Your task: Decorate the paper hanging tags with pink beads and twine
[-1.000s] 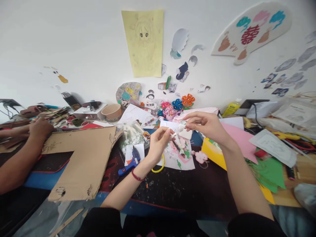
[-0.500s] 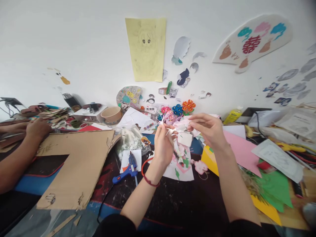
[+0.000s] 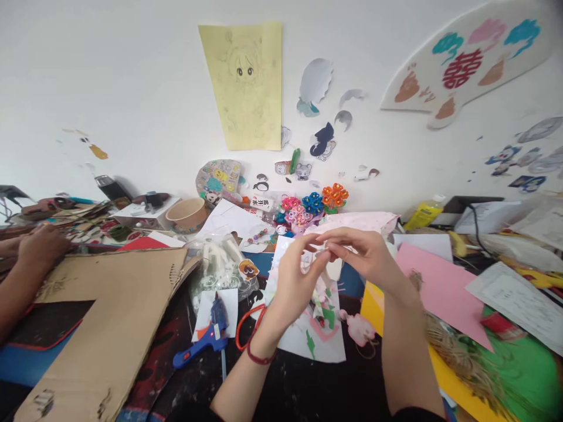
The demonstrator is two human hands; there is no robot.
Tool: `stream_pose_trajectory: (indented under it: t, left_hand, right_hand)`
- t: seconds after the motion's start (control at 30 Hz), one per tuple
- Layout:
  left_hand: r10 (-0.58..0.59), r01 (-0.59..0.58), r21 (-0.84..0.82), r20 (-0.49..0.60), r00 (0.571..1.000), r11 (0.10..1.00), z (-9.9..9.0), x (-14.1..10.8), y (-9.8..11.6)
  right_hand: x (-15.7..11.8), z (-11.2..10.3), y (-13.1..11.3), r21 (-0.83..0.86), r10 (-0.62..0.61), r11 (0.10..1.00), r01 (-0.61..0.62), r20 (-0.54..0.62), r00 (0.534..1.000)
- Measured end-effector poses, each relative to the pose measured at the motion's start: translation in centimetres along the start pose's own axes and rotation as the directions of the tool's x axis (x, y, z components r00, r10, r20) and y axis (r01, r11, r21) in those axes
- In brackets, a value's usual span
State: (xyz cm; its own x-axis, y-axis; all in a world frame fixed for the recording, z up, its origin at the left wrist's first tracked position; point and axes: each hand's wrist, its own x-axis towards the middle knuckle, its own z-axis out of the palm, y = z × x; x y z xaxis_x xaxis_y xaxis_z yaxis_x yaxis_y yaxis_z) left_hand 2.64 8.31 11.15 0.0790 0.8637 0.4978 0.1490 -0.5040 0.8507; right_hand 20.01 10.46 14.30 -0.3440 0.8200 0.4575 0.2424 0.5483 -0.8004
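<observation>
My left hand (image 3: 295, 282) and my right hand (image 3: 368, 255) meet above a white sheet (image 3: 325, 347), thumbs and fingers bent into a pinch with fingertips close together. Whatever lies between them is hidden or too small to make out. Green and pink paper cutouts (image 3: 310, 343) are on the sheet below. A pink flower cutout (image 3: 359, 329) with a thin string rests beside it, under my right wrist. Left of my left wrist show an orange loop handle (image 3: 241, 331) and a blue glue gun (image 3: 204, 344) on a small white paper.
Brown cardboard (image 3: 127, 316) covers the left side, near a co-worker's hand (image 3: 41, 243). A plastic bag (image 3: 220, 264), a round tan container (image 3: 187, 215) and colourful flowers (image 3: 313, 204) stand behind. Pink paper (image 3: 440, 287), twine (image 3: 461, 363) and green sheets (image 3: 523, 363) crowd the right.
The white strip-like material between my hands no longer shows there. My hands have come closer together and a little lower. The view has shifted, and the co-worker's hand appears farther left.
</observation>
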Motion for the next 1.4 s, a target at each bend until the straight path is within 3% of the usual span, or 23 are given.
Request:
stream_pose_trajectory:
  t: [0.07,0.2,0.47,0.6,0.83,1.1,1.3,1.4]
  left_hand:
    - [-0.012,0.013,-0.023,0.035,0.999,1.0,0.9,0.5,0.3]
    - [-0.087,0.085,-0.084,-0.022,0.996,0.993,1.8,0.8,-0.3]
    - [-0.196,0.188,-0.189,-0.021,0.98,0.964,1.2,0.2,-1.3]
    - [-0.226,0.236,-0.268,0.067,0.972,0.934,1.3,0.0,-1.4]
    - [-0.307,0.332,-0.412,0.127,0.943,0.849,1.6,-0.9,-0.9]
    - [-0.356,0.421,-0.663,0.241,0.903,0.619,0.9,-2.4,0.2]
    - [-0.367,0.421,-0.614,0.221,0.904,0.667,1.0,-3.3,0.9]
    - [-0.339,0.451,-0.614,0.298,0.893,0.648,0.9,-3.8,1.1]
  right_hand:
    - [-0.1,-0.1,0.3,-0.016,0.015,1.0,-0.014,0.018,1.0]
    - [-0.3,-0.9,0.7,-0.074,0.076,0.994,-0.076,-0.006,0.997]
    - [-0.6,-2.7,1.3,-0.073,0.083,0.993,-0.094,-0.137,0.987]
    - [-0.5,-2.3,1.3,-0.053,0.05,0.997,-0.055,-0.084,0.995]
    - [-0.2,-0.6,0.2,-0.204,-0.045,0.978,0.052,0.036,0.998]
    - [-2.1,0.0,-2.4,-0.239,-0.059,0.968,0.075,0.073,0.996]
    - [-4.1,-0.3,-2.9,-0.289,-0.008,0.957,0.038,0.103,0.995]
    - [-4.7,-0.2,-3.0,-0.296,0.03,0.955,-0.003,0.087,0.996]
